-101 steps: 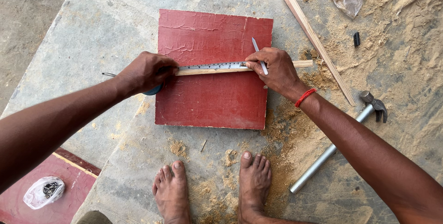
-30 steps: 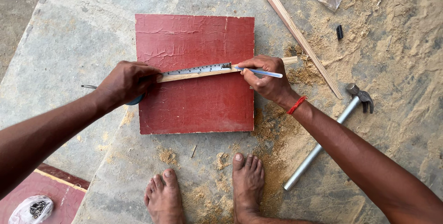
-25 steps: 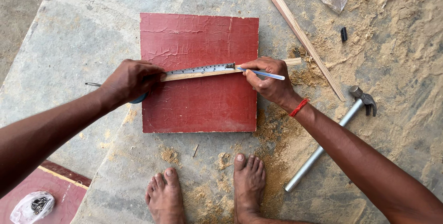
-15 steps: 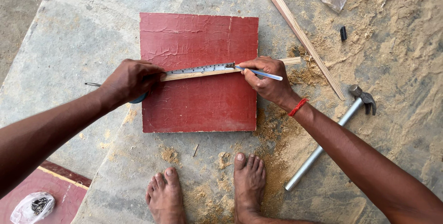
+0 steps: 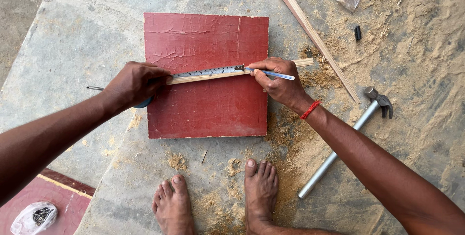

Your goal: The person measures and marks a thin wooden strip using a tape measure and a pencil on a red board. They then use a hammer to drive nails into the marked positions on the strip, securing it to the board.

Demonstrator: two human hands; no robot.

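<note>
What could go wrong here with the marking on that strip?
1. The left hand pins only one end of the tape measure and wooden strip; the strip could pivot on the red board and throw the mark off.
2. The right hand holds the pen nearly flat, so the mark may be imprecise.
3. The hammer lies close to the bare feet, a likely tripping hazard.
</note>
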